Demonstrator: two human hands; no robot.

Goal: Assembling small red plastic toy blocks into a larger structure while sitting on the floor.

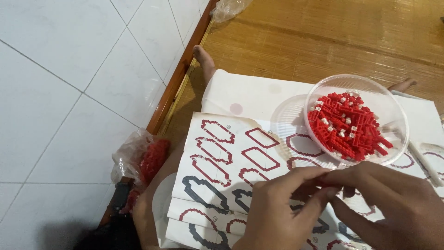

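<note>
My left hand [282, 208] and my right hand [388, 203] meet at the fingertips low in the view, pinching something small and red between them; most of it is hidden by the fingers. Just beyond them stands a clear plastic bowl [393, 104] holding several small red bricks [347, 127] and a few white ones. Under the hands lie white instruction sheets [222, 157] printed with red and dark outline shapes.
A clear plastic bag with red pieces [141, 159] lies at the left by the wooden mat edge [178, 78]. A white pen-like stick [425, 162] rests at the right. A bare foot [203, 60] shows behind the sheets. White floor tiles [69, 92] fill the left.
</note>
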